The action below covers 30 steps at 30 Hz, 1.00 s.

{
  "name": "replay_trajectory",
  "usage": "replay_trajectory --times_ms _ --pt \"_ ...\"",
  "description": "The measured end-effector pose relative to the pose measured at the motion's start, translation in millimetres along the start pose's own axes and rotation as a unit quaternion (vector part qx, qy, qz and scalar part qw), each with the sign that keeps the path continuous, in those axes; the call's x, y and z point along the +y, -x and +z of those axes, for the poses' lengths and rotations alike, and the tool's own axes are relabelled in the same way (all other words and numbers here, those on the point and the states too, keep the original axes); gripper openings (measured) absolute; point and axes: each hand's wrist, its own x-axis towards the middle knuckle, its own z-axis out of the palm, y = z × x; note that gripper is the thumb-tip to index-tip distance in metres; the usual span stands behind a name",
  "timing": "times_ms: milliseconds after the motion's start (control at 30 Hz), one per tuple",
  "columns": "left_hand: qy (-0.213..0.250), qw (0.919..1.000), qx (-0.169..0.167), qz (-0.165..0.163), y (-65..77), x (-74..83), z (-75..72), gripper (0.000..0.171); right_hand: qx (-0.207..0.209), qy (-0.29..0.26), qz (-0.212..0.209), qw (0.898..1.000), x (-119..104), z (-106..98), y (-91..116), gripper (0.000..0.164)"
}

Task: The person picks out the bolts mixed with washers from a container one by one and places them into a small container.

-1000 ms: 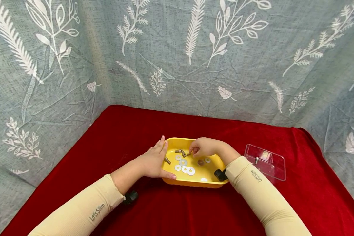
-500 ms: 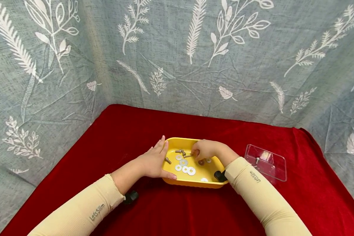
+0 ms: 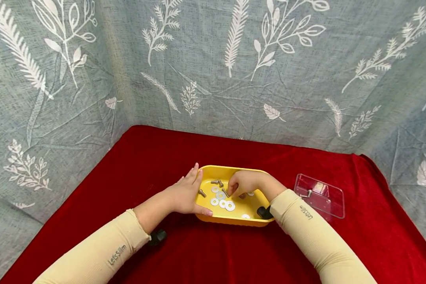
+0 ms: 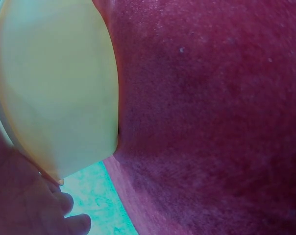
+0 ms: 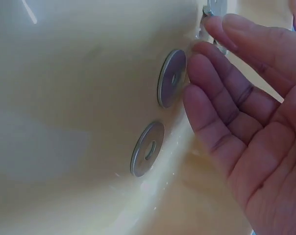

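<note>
The left hand is spread wide along the nine o'clock side of the yellow tray, fingers reaching toward eleven and thumb laid over the rim near seven. Set that way, it likely braces the light wall so the tray cannot slide on the cloth-covered desk.

The right hand dips into the tray from three o'clock, thumb and forefinger narrowed close together beside a loose bolt. Fingertips and bolt seem to touch, but I cannot tell whether it is pinched. Its other fingers are bent just above two washers, probably to leave the thumb and forefinger room to work near the floor.

The loose bolt lies near the tray's middle. Two more bolts sit together toward ten o'clock, and a single bolt rests near the wall at nine. Flat metal rings cluster around eight, with one disc at five.

At three o'clock, apart from the yellow tray, a clear tray holds a metal bolt, presumably placed within easy reach of the right arm.
</note>
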Motion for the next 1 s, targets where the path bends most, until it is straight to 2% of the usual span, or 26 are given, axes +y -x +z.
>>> replay_trajectory --times_ms 600,1000 --pt "0.005 1.0 0.003 0.006 -0.1 -1.2 0.1 0.129 0.037 -0.029 -0.014 0.999 5.4 5.0 -7.3 0.031" --pt "0.003 0.9999 0.005 0.011 0.2 -2.2 1.0 0.128 0.041 -0.017 -0.007 0.999 4.4 9.0 -12.3 0.027"
